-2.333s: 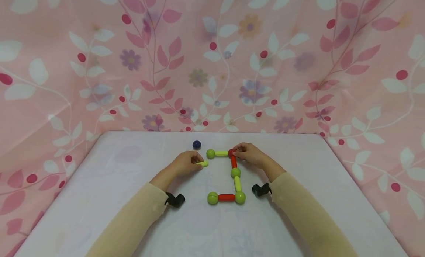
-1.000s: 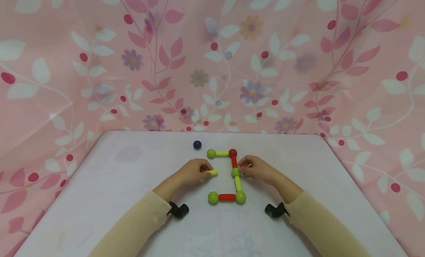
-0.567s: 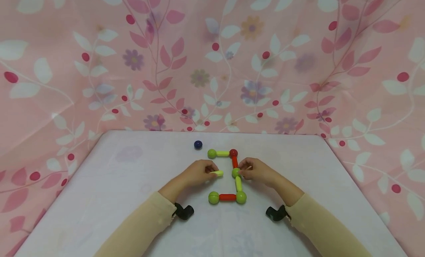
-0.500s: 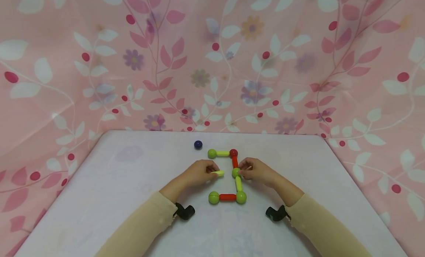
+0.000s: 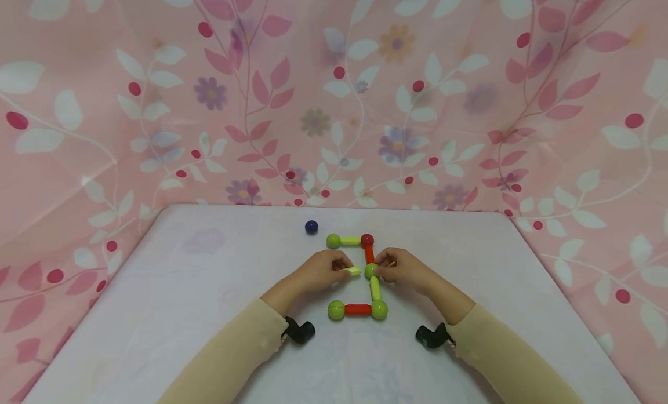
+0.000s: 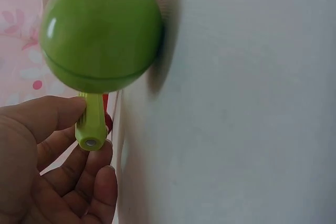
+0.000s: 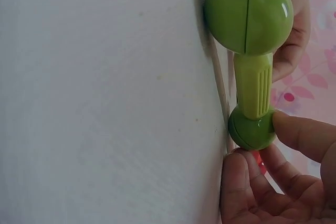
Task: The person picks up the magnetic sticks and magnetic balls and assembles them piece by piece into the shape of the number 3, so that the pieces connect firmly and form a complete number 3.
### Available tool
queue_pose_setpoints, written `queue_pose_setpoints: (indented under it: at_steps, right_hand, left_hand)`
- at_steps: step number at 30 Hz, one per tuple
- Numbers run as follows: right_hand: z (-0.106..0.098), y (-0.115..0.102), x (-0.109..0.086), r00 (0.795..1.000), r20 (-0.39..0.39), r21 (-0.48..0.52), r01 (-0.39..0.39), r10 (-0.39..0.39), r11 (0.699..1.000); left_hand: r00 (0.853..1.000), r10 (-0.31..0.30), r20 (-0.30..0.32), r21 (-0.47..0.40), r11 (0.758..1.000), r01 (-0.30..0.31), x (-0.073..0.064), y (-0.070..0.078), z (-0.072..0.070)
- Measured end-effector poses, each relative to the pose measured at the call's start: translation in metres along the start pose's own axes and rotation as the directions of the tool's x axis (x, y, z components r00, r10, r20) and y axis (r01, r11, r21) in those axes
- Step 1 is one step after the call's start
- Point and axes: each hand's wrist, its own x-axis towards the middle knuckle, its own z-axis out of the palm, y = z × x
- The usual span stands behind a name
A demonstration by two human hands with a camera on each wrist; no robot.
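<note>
My left hand pinches a short yellow-green building rod between thumb and fingers. A round metal tip shows on one end of that rod in the left wrist view. Its other end points at the middle green ball, with a small gap between them. My right hand grips this ball from the right, thumb and fingertips on its sides. A red rod runs from the ball up to a red ball. Below it, a yellow-green rod leads to a larger-looking green ball.
A red rod joins the lower right ball to another green ball. At the top, a yellow-green rod links the red ball to a green ball. A loose dark blue ball lies behind on the white table.
My right hand has come down from the red ball to the middle green ball and taken hold of it. The left hand has carried its rod rightward and slightly nearer, up to that ball.
</note>
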Motion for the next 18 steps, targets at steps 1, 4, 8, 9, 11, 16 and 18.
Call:
queue_pose_setpoints:
  at_steps: [1,4,8,9,11,16,18]
  right_hand:
    - [0.0002,0.0001,0.0002,1.000,-0.001,-0.001,0.000,0.000,1.000]
    - [0.0007,0.0006,0.0010,1.000,-0.006,0.002,-0.006,0.006,1.000]
    - [0.0005,0.0013,0.0012,1.000,-0.003,0.002,0.008,-0.008,1.000]
    - [0.0003,0.0015,0.0011,1.000,-0.001,0.000,0.014,-0.014,1.000]
    - [0.0000,0.0016,0.0008,1.000,0.003,-0.001,0.025,-0.025,1.000]
    - [-0.0001,0.0021,0.0006,0.999,0.006,0.005,0.044,-0.044,0.999]
    - [0.0002,0.0023,0.0004,0.999,0.006,0.006,0.046,-0.046,0.999]
  left_hand:
    - [1.000,0.001,0.001,-0.002,1.000,-0.001,0.0007,0.0000,0.0004]
    - [1.000,0.011,0.007,-0.006,1.000,-0.011,0.0032,0.0004,0.0022]
    - [1.000,0.007,0.015,-0.011,1.000,-0.007,0.0058,0.0021,0.0037]
    - [1.000,0.003,0.016,-0.009,1.000,-0.003,0.0063,0.0022,0.0040]
    - [1.000,0.000,0.017,-0.006,1.000,0.001,0.0073,0.0022,0.0045]
    - [1.000,-0.001,0.020,-0.001,1.000,0.001,0.0088,0.0020,0.0057]
    - [1.000,-0.001,0.020,-0.002,1.000,0.001,0.0090,0.0021,0.0061]
